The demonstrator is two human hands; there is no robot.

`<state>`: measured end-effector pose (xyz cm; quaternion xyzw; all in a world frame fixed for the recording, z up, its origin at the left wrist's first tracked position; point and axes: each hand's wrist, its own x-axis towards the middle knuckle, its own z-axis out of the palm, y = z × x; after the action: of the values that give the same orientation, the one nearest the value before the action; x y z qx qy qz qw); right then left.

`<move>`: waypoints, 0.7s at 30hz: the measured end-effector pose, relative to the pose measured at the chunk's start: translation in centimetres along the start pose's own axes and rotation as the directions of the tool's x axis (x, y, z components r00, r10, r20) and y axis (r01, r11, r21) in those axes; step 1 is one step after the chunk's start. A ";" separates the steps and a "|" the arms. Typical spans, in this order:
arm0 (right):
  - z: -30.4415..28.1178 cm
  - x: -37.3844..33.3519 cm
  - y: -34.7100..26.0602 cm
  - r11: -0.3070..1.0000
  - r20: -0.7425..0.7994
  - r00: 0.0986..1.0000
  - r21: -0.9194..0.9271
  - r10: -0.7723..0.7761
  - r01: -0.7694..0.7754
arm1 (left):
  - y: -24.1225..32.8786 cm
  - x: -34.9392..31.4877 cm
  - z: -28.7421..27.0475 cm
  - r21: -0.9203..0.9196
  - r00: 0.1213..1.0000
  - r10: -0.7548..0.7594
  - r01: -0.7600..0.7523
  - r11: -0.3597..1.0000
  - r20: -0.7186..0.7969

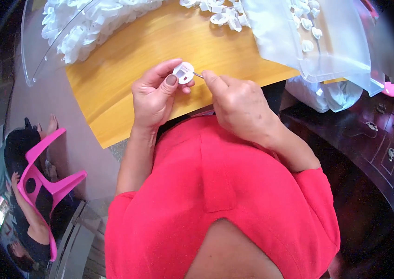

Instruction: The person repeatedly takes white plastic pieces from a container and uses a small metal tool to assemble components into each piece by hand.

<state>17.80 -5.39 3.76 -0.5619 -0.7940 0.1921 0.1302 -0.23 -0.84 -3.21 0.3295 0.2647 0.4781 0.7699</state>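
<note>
Over the near part of the wooden table, my left hand (156,90) pinches a small round white plastic part (183,69) between thumb and fingers. A squarish recess and a small dark slot show on its upturned face. In my right hand (241,102) is a thin metal tool (198,75), its handle hidden by my closed fingers. The tool's tip points left and meets, or nearly meets, the right edge of the white part.
A clear bin (29,69) at the far left is heaped with white plastic pieces (83,35). More white pieces (227,18) lie at the back of the yellow table (127,74). Another clear bin (336,60) stands right. Someone sits on a pink chair (43,181) at left.
</note>
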 end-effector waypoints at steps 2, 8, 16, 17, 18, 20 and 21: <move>-0.3 0.3 -0.2 1.000 -0.016 1.000 0.001 0.020 -0.020 | 0.2 0.0 -0.1 -0.046 1.000 -0.028 0.029 0.999 0.007; -0.6 0.6 -0.6 1.000 -0.006 1.000 -0.016 -0.010 0.010 | 0.5 0.0 -0.2 -0.072 0.998 -0.059 0.059 0.996 0.011; -0.6 0.9 -1.0 0.999 0.102 0.995 -0.040 0.009 -0.005 | 0.3 0.1 -0.1 0.004 0.998 -0.023 0.022 1.000 0.053; -0.6 1.0 -1.0 0.999 0.101 0.995 -0.040 0.010 -0.006 | 0.2 0.1 -0.1 0.004 0.998 -0.023 0.023 1.000 0.054; -0.6 1.0 -1.0 0.999 0.120 0.993 -0.049 0.016 -0.010 | 0.2 0.1 -0.1 0.008 0.998 -0.011 0.010 1.000 0.070; -0.8 1.2 -1.0 0.998 0.138 0.990 -0.058 0.024 -0.016 | 0.1 0.2 -0.1 0.012 0.996 0.000 -0.001 1.000 0.087; -0.9 1.3 -1.1 0.997 0.137 0.991 -0.072 0.009 0.000 | 0.1 0.2 -0.1 0.028 0.996 0.011 -0.014 1.000 0.093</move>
<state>16.87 -4.34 5.05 -0.5535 -0.8061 0.2019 0.0548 -0.28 -0.59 -3.21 0.3637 0.2335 0.4634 0.7736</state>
